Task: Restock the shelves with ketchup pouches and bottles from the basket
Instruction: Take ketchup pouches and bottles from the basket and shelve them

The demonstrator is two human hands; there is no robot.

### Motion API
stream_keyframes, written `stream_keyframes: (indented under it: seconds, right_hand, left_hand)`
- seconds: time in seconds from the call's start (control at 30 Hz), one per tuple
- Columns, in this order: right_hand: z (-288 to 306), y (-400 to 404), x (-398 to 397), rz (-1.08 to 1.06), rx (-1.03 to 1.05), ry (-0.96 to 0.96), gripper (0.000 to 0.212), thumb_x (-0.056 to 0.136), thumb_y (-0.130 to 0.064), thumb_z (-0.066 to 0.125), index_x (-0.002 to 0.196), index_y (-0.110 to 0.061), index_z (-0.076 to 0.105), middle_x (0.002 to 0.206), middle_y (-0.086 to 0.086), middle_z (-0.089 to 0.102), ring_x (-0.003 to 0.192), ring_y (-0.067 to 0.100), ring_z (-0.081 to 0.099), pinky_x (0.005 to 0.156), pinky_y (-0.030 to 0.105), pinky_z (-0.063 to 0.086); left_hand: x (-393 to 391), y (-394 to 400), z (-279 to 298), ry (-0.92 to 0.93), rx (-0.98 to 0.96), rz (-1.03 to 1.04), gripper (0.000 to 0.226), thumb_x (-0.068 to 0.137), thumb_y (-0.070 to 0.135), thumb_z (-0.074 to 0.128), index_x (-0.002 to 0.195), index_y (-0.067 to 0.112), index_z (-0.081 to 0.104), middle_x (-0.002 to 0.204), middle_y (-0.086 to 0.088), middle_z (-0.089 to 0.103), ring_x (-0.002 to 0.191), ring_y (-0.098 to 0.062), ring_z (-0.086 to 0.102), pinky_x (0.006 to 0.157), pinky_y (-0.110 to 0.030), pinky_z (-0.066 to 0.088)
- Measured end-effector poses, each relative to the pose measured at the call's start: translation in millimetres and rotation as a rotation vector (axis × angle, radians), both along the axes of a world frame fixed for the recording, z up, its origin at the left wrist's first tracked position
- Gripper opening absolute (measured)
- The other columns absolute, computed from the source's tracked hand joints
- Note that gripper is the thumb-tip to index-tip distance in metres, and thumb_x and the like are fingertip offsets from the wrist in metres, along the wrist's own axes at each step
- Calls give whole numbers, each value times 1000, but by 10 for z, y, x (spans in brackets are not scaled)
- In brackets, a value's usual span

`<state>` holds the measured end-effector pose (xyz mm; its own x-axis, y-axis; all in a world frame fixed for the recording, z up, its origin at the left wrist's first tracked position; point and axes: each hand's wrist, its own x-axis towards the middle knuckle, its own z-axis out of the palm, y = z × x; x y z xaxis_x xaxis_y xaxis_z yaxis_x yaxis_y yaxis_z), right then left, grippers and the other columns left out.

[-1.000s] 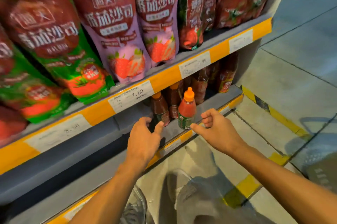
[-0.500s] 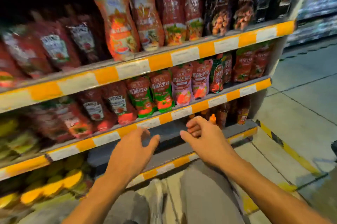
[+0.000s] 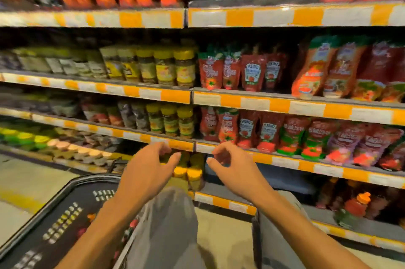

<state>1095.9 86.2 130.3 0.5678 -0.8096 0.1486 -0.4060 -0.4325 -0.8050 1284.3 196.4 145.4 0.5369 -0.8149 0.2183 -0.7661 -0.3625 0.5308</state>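
Note:
My left hand (image 3: 146, 172) and my right hand (image 3: 236, 170) hover side by side in front of the lower shelf edge, fingers loosely curled, holding nothing. A dark plastic basket (image 3: 54, 220) sits low at the left, below my left forearm; its contents are blurred. Red ketchup pouches (image 3: 249, 130) stand in rows on the shelf right of my hands, with more pouches (image 3: 252, 73) one shelf up. Ketchup bottles with orange caps (image 3: 355, 209) stand on the bottom shelf at the far right.
Yellow-lidded jars (image 3: 171, 67) fill the left shelves, and more jars (image 3: 188, 172) stand just behind my hands. Orange-and-white price strips (image 3: 285, 159) edge every shelf. My knees in grey trousers (image 3: 166, 225) are below my hands. Pale floor lies at the left.
The view has swung left and pulled back from the bottom shelf, bringing the basket and jar shelves into sight. Both hands stay empty and have drawn away from the bottles.

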Motion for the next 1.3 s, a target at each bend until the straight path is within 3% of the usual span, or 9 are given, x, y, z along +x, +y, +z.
stream_keyframes:
  seconds: [0.2,0.37,0.57,0.67,0.83,0.97,1.03,1.1,1.3]
  right_hand:
    - [39,464,1045,256,-47,23,14,91,-41,69,94,-30,62,89,-13,66,87,7,62,82,39,54]
    - [-153,917,1815,474,-54,91,14,91,-42,69,92,-32,59,87,-13,64,83,8,62,73,29,51]
    - [-617,1433,2587,709,-55,234,15,91,-37,67,93,-24,60,85,-7,65,81,11,62,77,39,52]
    - [-950,1612,2906,803,-71,345,17,93,-37,65,96,-22,58,86,-7,63,83,15,61,74,37,49]
    - [-1623,1656,3364,856,-137,572,24,92,-38,65,104,-18,56,95,-1,61,95,25,61,79,38,48]
    - [-2153,1490,3577,832,-159,619,38,92,-37,66,117,-10,54,84,-2,56,87,24,61,66,35,42]
    - [-2386,1383,3634,802,-167,659,44,90,-43,68,111,-8,52,101,9,61,98,33,61,76,41,49]
    - [-2604,1272,3683,764,-142,722,60,87,-46,72,123,-4,48,121,18,57,111,39,57,88,47,51]
    - [-3041,1083,3891,680,-16,816,90,80,-44,82,145,-4,34,141,25,46,126,45,50,102,51,46]
  left_hand:
    - [659,1037,-158,86,17,291,27,92,58,55,99,33,60,100,12,65,89,-9,59,75,-32,47]
    - [988,1793,-441,148,54,554,28,90,57,57,103,32,64,101,10,66,95,-14,61,80,-33,48]
    - [1239,2571,-971,281,90,813,25,90,50,61,96,26,65,97,5,70,96,-19,65,86,-37,52]
    - [1304,2762,-1375,370,148,902,26,90,52,61,99,28,62,102,4,70,99,-19,65,83,-32,50]
    - [1450,2735,-2085,485,201,946,29,91,46,60,107,22,62,107,-1,68,102,-23,64,83,-33,51]
    - [1620,2685,-2599,552,268,1014,41,92,43,59,118,12,56,117,-12,62,110,-33,60,91,-43,51]
    - [1675,2696,-2845,595,312,1076,52,91,45,60,127,9,49,127,-16,54,119,-37,54,98,-47,47]
    - [1690,2714,-3076,658,335,1154,63,91,47,62,135,6,42,137,-19,47,128,-39,46,104,-48,43]
    - [1655,2717,-3567,946,232,1354,94,88,41,72,152,0,16,154,-27,31,140,-42,35,113,-45,34]
